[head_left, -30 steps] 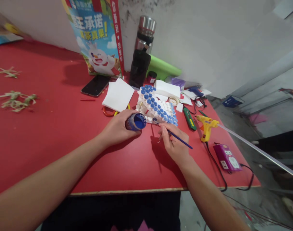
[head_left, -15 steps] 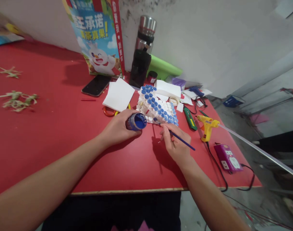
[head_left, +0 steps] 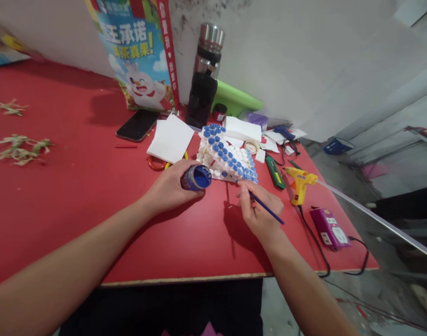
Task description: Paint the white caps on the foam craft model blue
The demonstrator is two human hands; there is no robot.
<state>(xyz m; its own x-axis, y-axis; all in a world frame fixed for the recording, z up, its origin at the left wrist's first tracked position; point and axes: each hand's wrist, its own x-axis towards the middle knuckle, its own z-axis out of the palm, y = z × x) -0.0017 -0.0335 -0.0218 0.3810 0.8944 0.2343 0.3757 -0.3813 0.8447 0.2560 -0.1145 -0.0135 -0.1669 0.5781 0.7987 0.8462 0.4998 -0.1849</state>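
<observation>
My left hand is wrapped round a small jar of blue paint, tilted so its open mouth shows. In my right hand is a thin blue paintbrush, pinched between thumb and fingers, its tip end at the front edge of a white model. Small round pieces cover that model, some painted blue and others white. A blue-painted round piece sits low on its front, beside white ones. The exact contact of the bristles is too small to make out.
On the red table, a yellow glue gun, a green utility knife and a purple power strip lie to the right. Behind are white sheets, a phone, a steel flask and a printed bag.
The brush tip has shifted slightly right, away from the low round piece, which now shows blue. My left hand still holds the jar, and the whole view has moved a little.
</observation>
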